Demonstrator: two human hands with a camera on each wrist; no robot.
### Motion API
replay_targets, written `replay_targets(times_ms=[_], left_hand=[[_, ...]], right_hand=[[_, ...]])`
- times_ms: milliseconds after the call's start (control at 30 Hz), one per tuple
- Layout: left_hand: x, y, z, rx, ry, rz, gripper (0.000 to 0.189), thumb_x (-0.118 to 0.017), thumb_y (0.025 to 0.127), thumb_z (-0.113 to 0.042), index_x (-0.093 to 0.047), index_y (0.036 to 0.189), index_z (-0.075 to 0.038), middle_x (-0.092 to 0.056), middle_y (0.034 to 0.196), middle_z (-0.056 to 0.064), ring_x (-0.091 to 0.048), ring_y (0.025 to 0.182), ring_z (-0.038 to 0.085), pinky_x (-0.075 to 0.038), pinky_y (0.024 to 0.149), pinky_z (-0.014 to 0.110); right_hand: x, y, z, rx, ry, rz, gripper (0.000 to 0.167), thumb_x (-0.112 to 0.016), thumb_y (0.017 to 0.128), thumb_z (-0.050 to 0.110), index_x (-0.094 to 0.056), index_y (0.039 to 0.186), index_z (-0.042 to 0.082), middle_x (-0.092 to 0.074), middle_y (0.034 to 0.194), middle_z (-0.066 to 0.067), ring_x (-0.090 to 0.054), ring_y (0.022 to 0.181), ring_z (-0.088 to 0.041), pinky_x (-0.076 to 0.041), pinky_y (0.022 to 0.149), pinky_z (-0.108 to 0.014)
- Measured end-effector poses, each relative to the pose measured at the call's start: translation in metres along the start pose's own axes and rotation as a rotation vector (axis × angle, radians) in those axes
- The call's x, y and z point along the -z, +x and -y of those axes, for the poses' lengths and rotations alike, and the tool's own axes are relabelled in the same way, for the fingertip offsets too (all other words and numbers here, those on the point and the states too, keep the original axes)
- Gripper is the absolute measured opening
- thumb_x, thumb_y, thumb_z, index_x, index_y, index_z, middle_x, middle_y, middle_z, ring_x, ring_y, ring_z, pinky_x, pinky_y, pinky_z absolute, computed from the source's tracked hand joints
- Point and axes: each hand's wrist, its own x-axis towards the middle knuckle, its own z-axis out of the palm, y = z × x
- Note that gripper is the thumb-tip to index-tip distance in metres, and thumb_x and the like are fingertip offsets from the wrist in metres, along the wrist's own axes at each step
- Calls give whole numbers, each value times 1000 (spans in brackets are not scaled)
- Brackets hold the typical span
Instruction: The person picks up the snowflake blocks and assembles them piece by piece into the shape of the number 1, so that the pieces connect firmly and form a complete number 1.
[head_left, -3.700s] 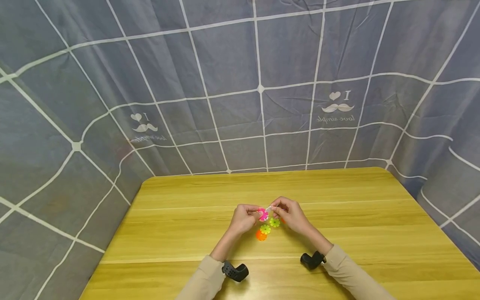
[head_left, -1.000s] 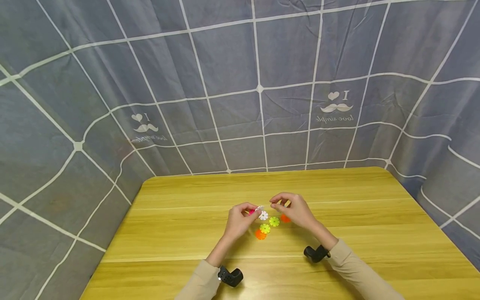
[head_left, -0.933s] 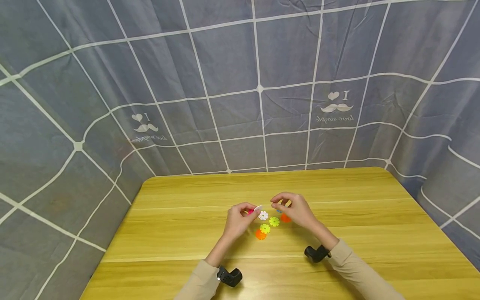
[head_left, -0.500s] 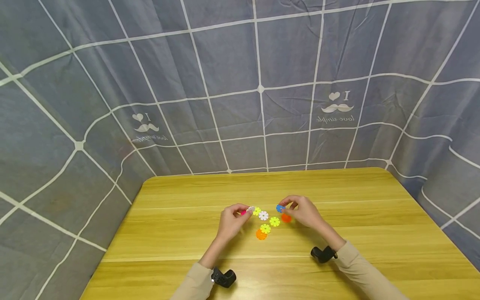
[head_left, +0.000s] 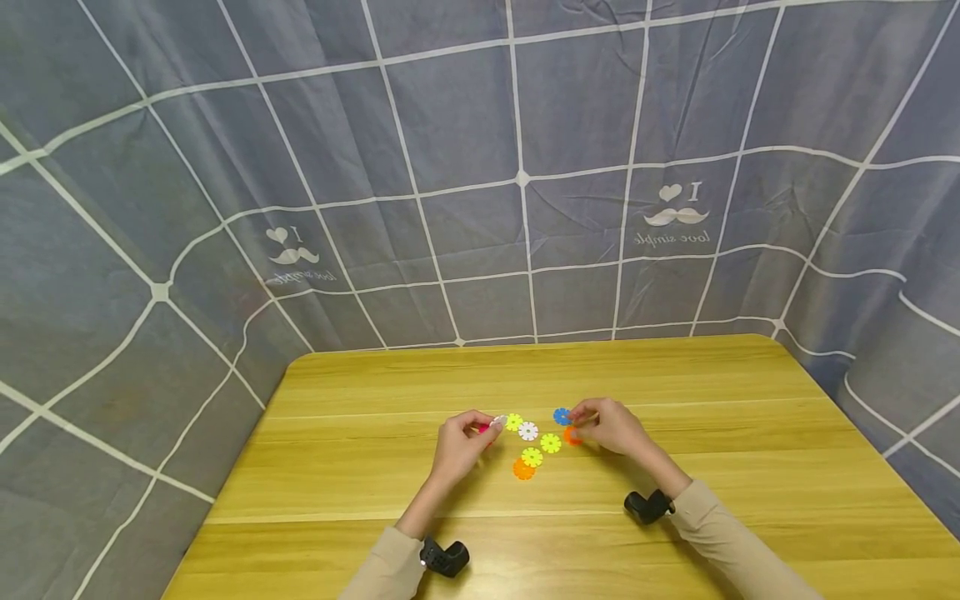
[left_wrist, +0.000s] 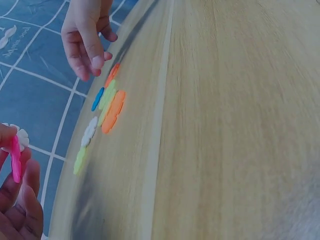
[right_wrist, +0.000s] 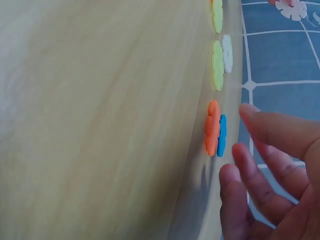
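My left hand (head_left: pixel 456 446) pinches a pink notched plastic disc (left_wrist: pixel 16 159) that has a white notched disc (left_wrist: pixel 22 137) joined to it at an angle, held up over the table's middle. To the right, my right hand (head_left: pixel 609 425) holds nothing; its fingers are loosely bent and spread apart. Its fingertips hover by a blue disc (head_left: pixel 561 416) and an orange disc (head_left: pixel 572 437), partly covering the orange one in the head view. Between the hands lie a yellow disc (head_left: pixel 513 422), a white disc (head_left: pixel 528 431) and another yellow disc (head_left: pixel 551 442).
Nearer the person, a yellow disc (head_left: pixel 532 457) overlaps an orange disc (head_left: pixel 524 471). All of these rest on a wooden table (head_left: pixel 360 483). A grey-blue curtain (head_left: pixel 465 233) with white lines hangs behind the table's far edge.
Both hands were together at the pink and white discs; they have since parted. The left moved left with the joined discs, uncovering a yellow disc. The right drew rightward off the blue disc.
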Motion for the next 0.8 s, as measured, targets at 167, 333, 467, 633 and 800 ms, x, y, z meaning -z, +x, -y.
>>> replay_targets(times_ms=[167,333,467,633,800], left_hand=[[-2,9,23,0,-9,9,15,-72,86,-12,-71,91,2,-66,75,29,-50,49,17,-32,40,14],[-1,11,29,-7,-3,29,20,-73,86,-21,-73,93,-2,-68,73,21,-54,51,22,-35,40,16],[0,11,28,-15,17,45,22,-72,87,-24,-73,96,-4,-68,73,18,-57,55,32,-36,40,16],[-1,10,27,-11,27,52,20,-71,87,-21,-73,95,-2,-68,76,20,-53,50,20,-35,40,15],[2,3,8,0,9,67,18,-69,88,-10,-69,93,7,-66,79,30,-49,51,11,-33,41,12]], right_hand=[[0,0,4,-93,-29,28,18,-79,76,13,-72,92,9,-70,84,0,-61,75,-11,-48,70,-31],[-1,1,7,-163,-77,43,23,-84,72,20,-72,91,11,-69,83,3,-61,76,-10,-46,71,-32],[-4,0,7,-201,-110,47,28,-86,69,21,-73,92,12,-69,83,4,-60,76,-10,-46,72,-33],[-5,1,7,-221,-149,38,28,-87,68,21,-74,91,12,-70,83,4,-61,77,-11,-47,70,-32],[-5,4,5,-228,-189,45,28,-87,67,25,-74,89,14,-69,84,4,-60,78,-12,-46,69,-32]])
